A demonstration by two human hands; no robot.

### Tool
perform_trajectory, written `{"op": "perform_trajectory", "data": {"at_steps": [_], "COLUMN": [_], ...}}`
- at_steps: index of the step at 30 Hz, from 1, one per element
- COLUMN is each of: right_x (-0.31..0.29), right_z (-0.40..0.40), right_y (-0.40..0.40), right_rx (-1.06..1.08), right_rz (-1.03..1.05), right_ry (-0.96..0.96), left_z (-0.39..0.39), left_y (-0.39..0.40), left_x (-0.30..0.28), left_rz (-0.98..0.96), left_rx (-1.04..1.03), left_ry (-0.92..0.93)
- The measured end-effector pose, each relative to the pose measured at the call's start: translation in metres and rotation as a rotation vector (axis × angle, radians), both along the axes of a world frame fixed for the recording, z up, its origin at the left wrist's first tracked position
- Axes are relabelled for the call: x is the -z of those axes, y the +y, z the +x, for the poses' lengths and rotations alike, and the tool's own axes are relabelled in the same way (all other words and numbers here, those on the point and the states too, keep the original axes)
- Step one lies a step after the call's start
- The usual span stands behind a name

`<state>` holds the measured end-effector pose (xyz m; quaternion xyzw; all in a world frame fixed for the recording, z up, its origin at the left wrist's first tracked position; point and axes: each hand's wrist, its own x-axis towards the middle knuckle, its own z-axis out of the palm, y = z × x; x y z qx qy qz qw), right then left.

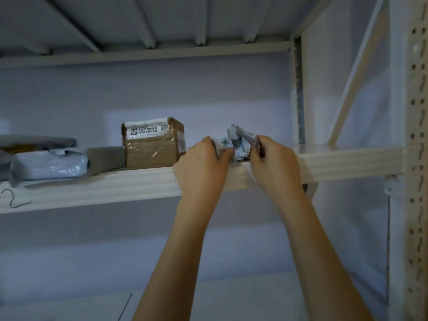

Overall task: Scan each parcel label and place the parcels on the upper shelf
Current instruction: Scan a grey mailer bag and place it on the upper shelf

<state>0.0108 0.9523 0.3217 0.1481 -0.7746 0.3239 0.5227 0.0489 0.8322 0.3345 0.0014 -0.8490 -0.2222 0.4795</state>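
A small crumpled grey plastic parcel [237, 142] sits at the front edge of the upper shelf [115, 184], right of centre. My left hand [201, 165] grips its left side and my right hand [272, 161] pinches its right side; both arms reach up from below. To the left of it stands a taped brown cardboard box [151, 144] with a white printed label. Further left lies a grey poly mailer [49, 165] with a darker flat parcel [37, 141] behind it. No scanner is in view.
A perforated steel upright [416, 158] runs down the right side, with a diagonal brace [356, 77] behind it. Another shelf's ribbed underside [143, 22] hangs overhead. A lower shelf surface [69, 302] shows at the bottom left.
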Motion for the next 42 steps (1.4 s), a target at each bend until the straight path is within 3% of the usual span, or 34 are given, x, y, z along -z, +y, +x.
{"op": "perform_trajectory", "data": {"at_steps": [2,4,6,8,11,16,19,30,37,42], "right_x": [0.009,0.026,0.049,0.076,0.122,0.211,0.251,0.314,0.323,0.333], "right_z": [0.008,0.019,0.026,0.023,0.008,-0.018,-0.02,0.018,0.052,0.05], "right_y": [-0.003,-0.005,-0.012,-0.029,-0.069,-0.132,-0.173,-0.382,-0.512,-0.573], "right_rx": [-0.06,-0.118,-0.181,-0.333,-0.59,-0.797,-0.839,-1.06,-1.14,-1.077], "right_rz": [-0.061,-0.207,-0.333,-0.397,-0.393,-0.008,0.197,0.303,0.337,0.296], "right_ry": [0.069,0.237,0.386,0.398,0.061,-0.714,-0.981,-1.245,-1.313,-1.317], "left_z": [0.007,0.019,0.028,0.028,0.017,0.009,0.022,0.1,0.119,0.12], "left_y": [-0.001,-0.008,-0.021,-0.042,-0.082,-0.147,-0.184,-0.385,-0.504,-0.557], "left_x": [0.013,0.037,0.069,0.104,0.157,0.247,0.283,0.337,0.335,0.345], "left_rz": [0.063,0.114,0.019,-0.098,-0.137,0.116,0.21,0.322,0.287,0.33], "left_rx": [0.08,0.138,0.112,0.052,-0.073,-0.186,-0.282,-0.525,-0.536,-0.502], "left_ry": [0.102,0.334,0.513,0.556,0.353,-0.178,-0.325,-0.678,-0.696,-0.672]}}
